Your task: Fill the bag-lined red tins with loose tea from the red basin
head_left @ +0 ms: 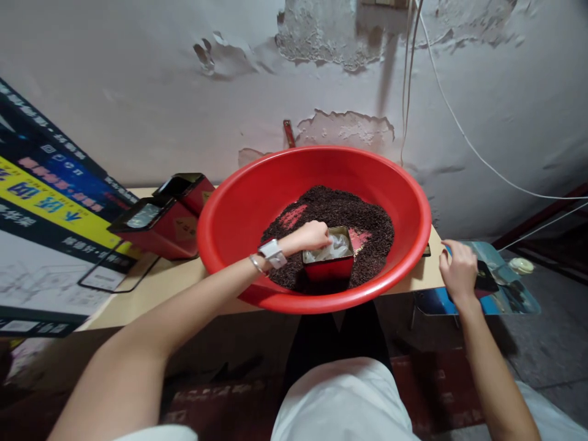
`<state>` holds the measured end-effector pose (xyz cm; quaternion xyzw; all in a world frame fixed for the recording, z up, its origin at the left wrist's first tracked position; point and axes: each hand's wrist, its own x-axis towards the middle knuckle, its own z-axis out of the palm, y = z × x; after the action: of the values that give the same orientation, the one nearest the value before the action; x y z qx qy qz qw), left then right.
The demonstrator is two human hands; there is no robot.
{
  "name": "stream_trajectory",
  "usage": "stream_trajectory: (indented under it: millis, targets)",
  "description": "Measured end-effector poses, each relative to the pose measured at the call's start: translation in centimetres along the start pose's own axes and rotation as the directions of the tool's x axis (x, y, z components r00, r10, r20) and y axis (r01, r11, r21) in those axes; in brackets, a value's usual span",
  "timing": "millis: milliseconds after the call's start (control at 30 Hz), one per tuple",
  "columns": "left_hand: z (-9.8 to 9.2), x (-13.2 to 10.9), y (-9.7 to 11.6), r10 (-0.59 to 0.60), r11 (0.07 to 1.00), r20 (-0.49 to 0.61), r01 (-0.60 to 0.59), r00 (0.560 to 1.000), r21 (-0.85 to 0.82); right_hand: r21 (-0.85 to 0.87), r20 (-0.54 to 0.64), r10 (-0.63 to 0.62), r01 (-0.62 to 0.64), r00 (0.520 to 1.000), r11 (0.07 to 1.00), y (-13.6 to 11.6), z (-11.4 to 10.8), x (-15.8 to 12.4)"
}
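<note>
A big red plastic basin (404, 184) rests on a light wooden table and holds a heap of dark loose tea leaves (367, 220). Standing in the leaves is a small red square tin (328, 268) lined with a clear plastic bag. My left hand (309, 236) reaches into the basin with its fingers closed on the tin's left rim and the bag. My right hand (457, 269) is off to the right of the basin, fingers curled around a dark flat object (486, 277) above a blue-topped stool.
Two more red tins (165, 217) with open tops stand on the table left of the basin. A printed poster (50, 202) leans at far left. A peeling wall with white cables runs behind. My lap in white cloth sits below the table edge.
</note>
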<state>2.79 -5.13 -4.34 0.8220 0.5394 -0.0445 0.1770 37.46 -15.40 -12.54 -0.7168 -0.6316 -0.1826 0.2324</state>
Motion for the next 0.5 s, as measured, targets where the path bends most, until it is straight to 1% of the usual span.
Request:
stream_trajectory:
  millis: [33,100,133,200,233,267,300,333,367,400,467,500]
  targets:
    - [-0.8,-0.5,-0.5,0.001,0.999,-0.015,-0.002,1.0,-0.049,-0.006,-0.035,-0.021,0.021,0.999,1.0,-0.9,-1.4,1.1]
    - [-1.9,-1.7,-1.2,-0.014,0.988,-0.061,0.004,0.998,-0.157,-0.026,-0.001,-0.072,0.072,0.997,0.997,-2.7,-4.1,3.2]
    - [-2.2,-2.2,-1.5,-0.03,0.979,-0.087,0.012,0.996,-0.204,-0.021,-0.006,-0.078,0.078,0.997,0.997,-3.6,-5.3,4.0]
    - [-2.1,-3.0,-1.8,-0.058,0.957,-0.125,0.02,0.991,-0.29,0.029,-0.094,-0.083,0.086,0.992,0.996,-5.9,-7.5,5.2]
    - [-1.9,-3.3,-1.8,-0.063,0.94,-0.133,0.014,0.989,-0.34,0.077,-0.14,-0.109,0.121,0.984,0.99,-7.3,-8.4,5.6]
    - [-1.7,-3.4,-1.8,-0.067,0.916,-0.133,0.008,0.989,-0.401,0.132,-0.16,-0.163,0.184,0.974,0.974,-8.8,-9.1,5.9]
    - [-1.5,-3.4,-1.7,-0.072,0.88,-0.124,0.005,0.99,-0.474,0.192,-0.127,-0.256,0.277,0.958,0.942,-10.6,-9.5,6.1]
    - [-1.4,-3.3,-1.7,-0.074,0.831,-0.114,-0.002,0.991,-0.556,0.253,-0.045,-0.375,0.374,0.926,0.892,-12.4,-9.5,6.3]
    - [-1.3,-3.1,-1.6,-0.077,0.773,-0.104,-0.007,0.992,-0.634,0.303,0.064,-0.488,0.449,0.87,0.841,-14.3,-9.2,6.5]
    - [-1.2,-2.9,-1.6,-0.083,0.709,-0.102,-0.013,0.991,-0.705,0.33,0.171,-0.566,0.494,0.806,0.804,-16.1,-8.5,6.7]
    - [-1.1,-2.6,-1.7,-0.111,0.585,-0.115,-0.028,0.987,-0.81,0.357,0.369,-0.643,0.537,0.671,0.764,-19.1,-6.5,7.5]
    - [-1.1,-2.6,-1.8,-0.131,0.533,-0.128,-0.039,0.983,-0.845,0.37,0.446,-0.647,0.531,0.618,0.762,-20.1,-5.4,7.9]
